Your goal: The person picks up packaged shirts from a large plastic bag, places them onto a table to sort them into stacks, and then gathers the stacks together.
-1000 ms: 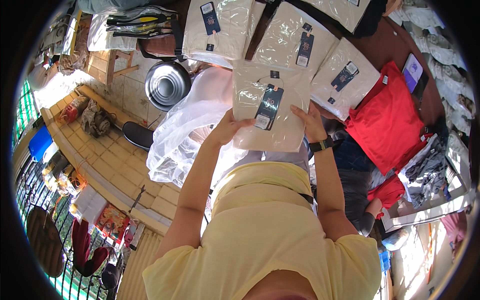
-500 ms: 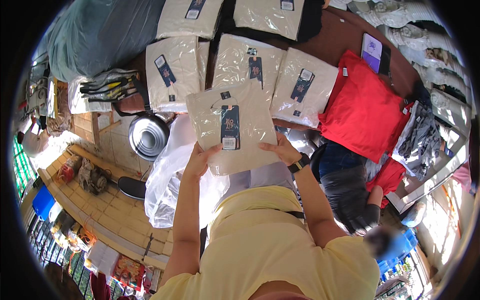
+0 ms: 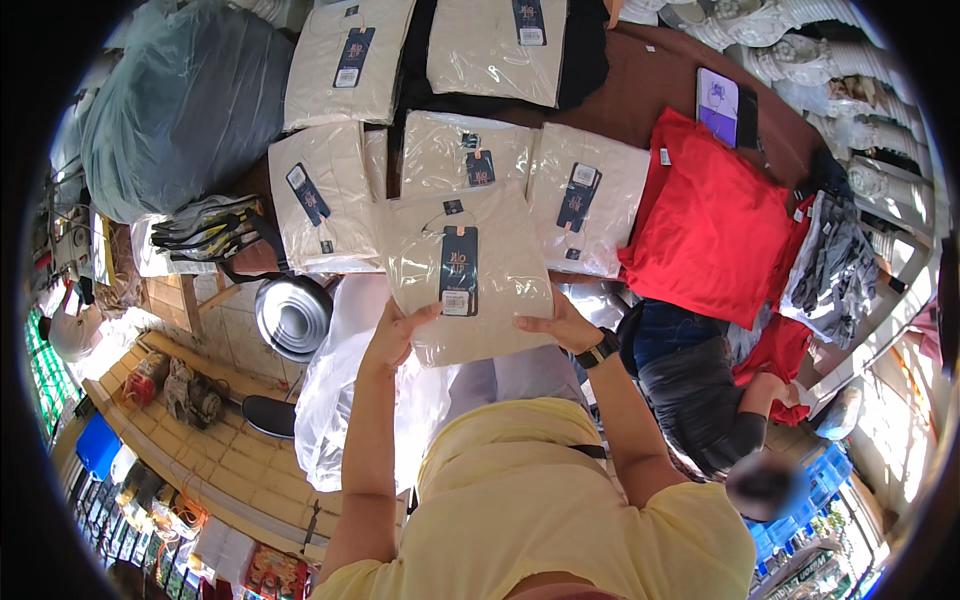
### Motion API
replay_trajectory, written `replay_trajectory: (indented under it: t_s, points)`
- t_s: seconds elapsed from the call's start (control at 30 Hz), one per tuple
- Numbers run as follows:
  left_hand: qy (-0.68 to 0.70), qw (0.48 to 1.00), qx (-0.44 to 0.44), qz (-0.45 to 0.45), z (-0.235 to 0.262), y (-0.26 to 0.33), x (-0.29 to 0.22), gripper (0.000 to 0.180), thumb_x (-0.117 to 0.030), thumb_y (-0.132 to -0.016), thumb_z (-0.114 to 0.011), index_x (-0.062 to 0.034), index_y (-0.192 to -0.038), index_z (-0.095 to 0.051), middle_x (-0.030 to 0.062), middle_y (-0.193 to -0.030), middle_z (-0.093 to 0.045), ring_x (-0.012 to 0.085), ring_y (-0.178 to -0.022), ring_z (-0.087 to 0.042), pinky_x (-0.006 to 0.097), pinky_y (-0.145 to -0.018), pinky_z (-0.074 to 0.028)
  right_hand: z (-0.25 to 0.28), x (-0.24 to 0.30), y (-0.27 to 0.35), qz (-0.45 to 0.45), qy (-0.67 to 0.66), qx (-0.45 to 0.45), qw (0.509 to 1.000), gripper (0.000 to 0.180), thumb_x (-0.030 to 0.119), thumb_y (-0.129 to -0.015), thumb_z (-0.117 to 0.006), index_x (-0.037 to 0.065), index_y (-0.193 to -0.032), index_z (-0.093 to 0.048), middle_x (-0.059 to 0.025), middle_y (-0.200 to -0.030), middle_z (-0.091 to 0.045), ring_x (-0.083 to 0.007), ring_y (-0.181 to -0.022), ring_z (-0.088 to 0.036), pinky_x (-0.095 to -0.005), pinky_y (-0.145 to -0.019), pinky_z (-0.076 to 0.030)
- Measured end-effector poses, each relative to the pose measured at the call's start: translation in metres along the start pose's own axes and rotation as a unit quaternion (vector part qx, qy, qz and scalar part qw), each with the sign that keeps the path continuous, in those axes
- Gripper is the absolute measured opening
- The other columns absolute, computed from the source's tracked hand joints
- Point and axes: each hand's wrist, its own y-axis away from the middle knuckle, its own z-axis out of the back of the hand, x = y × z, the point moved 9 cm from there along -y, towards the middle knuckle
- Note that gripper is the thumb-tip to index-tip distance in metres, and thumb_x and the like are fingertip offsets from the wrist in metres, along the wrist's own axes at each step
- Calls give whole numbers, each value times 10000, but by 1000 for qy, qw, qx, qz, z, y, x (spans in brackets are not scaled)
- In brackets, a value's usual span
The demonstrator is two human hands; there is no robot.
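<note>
A person wears a pale yellow short-sleeved shirt (image 3: 560, 500), loosely folded at the waist, light grey trousers (image 3: 520, 380), and a black-strapped wristwatch (image 3: 600, 347) on the right.

Hands' (image 3: 390, 338) fingers partly hidden under held packet (image 3: 510, 270); co-worker's head (image 3: 765, 487) blurred; upper packets (image 3: 480, 60) cut off at top.

Both arms (image 3: 370, 430) forward, fingers (image 3: 420, 317) pinched.

Garment packet (image 3: 512, 255): beige cloth in glossy clear plastic. Hang tag (image 3: 459, 262): smooth dark card. Red garment (image 3: 710, 220): matt cloth. Large bag (image 3: 185, 105): wrinkled plastic, soft sheen. White bag (image 3: 345, 400): thin, crinkled translucent plastic. Surface (image 3: 655, 80): matt brown.
</note>
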Motion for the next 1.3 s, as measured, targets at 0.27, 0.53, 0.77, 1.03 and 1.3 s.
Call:
replay_trajectory:
  t_s: [0.27, 0.53, 0.77, 1.03, 1.3]
  points:
    - [59, 967, 3, -248, -37, -13, -139, 562, -179, -912, -568, -35, -1395, -319, 139, -1366, -435, 213, -1152, -532, 329, -988, -401, -2, 181, -52, 185, 54, -31, 981, 691, 11, -748, -730, 31, -1340, -374, -100, -1232, -550, -178, -1097, -552, -335, -909, -478]
    - [-55, 938, -227, -255, 76, 45, -61, 375, -149, -937, -540, -20, -1279, -454, 118, -1221, -555, 181, -990, -596, 292, -863, -450, 123, 269, -260, 246, 193, -141, 939, 603, 10, -718, -718, -14, -1267, -471, -126, -1163, -607, -215, -1032, -592, -327, -899, -471]
    - [-132, 953, -242, -130, 124, 187, 51, 284, -172, -942, -547, -25, -1185, -522, 90, -1055, -632, 153, -887, -619, 273, -778, -476, 104, 268, -194, 110, 570, -521, 626, 924, 349, -631, -762, -67, -1305, -286, -265, -1316, -374, -442, -1148, -460, -523, -932, -415]
    - [-332, 795, -492, -127, 265, 311, 89, 408, -202, -897, -608, -77, -1264, -483, 164, -1235, -553, 288, -1015, -611, 367, -830, -485, -294, -147, -4, -13, 407, 521, 750, 197, 141, -844, -616, 31, -1006, -637, -87, -888, -666, -173, -805, -636, -312, -767, -501]
    - [-384, 685, -536, -310, 272, 313, 15, 480, -42, -875, -567, -138, -1333, -460, 129, -1310, -507, 312, -1153, -533, 400, -929, -451, -221, -426, -167, -265, 755, 143, 582, 318, 224, -805, -577, 4, -1018, -664, -185, -971, -671, -273, -809, -674, -373, -667, -541]
